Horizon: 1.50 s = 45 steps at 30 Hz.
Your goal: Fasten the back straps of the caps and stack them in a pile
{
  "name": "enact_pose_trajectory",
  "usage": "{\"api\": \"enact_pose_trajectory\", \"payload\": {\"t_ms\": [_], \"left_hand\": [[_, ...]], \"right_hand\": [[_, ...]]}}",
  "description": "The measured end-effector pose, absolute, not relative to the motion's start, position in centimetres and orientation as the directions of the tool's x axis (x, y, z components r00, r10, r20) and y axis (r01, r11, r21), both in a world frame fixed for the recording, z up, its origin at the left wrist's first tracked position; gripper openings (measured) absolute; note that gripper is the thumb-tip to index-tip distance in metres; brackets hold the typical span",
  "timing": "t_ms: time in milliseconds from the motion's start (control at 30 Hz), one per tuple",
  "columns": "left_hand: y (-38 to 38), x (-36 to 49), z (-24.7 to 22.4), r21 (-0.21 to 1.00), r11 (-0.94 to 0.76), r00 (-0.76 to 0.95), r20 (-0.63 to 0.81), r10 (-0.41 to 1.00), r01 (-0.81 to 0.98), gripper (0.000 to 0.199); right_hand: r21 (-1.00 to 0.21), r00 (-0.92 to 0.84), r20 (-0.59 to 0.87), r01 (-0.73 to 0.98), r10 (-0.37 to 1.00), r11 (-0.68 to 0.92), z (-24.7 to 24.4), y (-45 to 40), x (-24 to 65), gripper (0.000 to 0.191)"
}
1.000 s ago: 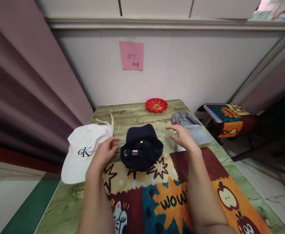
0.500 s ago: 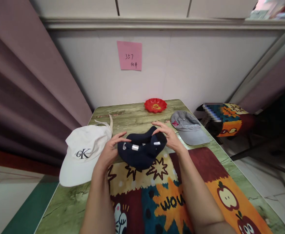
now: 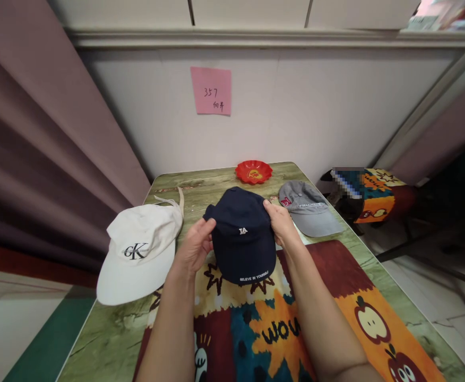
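Here my left hand (image 3: 196,243) and right hand (image 3: 280,220) pinch the navy cap (image 3: 242,239) by its sides, midway between the table (image 3: 109,334) edges; seemingly I'm positioning it, and the next move calls for even pressure.

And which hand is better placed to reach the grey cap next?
Probably the right hand: it holds the navy cap on the side nearest the grey cap, while the left hand is opposite, nearer the white cap.

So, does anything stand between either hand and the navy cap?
Nothing visible does: the left hand and right hand both hold the navy cap by its sides; the white cap and gray cap lie either side.
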<state>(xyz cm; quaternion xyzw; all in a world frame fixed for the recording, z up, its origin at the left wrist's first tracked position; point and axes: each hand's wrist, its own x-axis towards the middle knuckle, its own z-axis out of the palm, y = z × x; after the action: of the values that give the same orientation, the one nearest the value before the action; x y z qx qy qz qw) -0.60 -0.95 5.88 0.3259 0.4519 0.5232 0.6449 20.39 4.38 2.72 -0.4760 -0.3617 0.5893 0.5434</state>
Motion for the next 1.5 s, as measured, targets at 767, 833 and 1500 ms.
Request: {"api": "enact_pose_trajectory", "payload": {"t_ms": [767,833,1500], "left_hand": [[0.6,0.1,4.3,0.867,-0.041,-0.245,-0.095,0.965,-0.496,0.03],[0.6,0.4,4.0,0.872,0.104,-0.124,-0.184,0.975,-0.478,0.036],[-0.3,2.0,0.9,0.929,0.339,-0.068,-0.352,0.934,-0.149,0.063]], "right_hand": [[-0.621,0.054,-0.121,-0.783,0.991,-0.033,8.1,-0.3,14.1,0.044],[-0.598,0.17,-0.133,-0.799,0.977,0.058,8.3,0.9,16.4,0.042],[-0.724,0.556,-0.459,-0.686,0.693,0.071,-1.2,4.7,35.6,0.016]]}}
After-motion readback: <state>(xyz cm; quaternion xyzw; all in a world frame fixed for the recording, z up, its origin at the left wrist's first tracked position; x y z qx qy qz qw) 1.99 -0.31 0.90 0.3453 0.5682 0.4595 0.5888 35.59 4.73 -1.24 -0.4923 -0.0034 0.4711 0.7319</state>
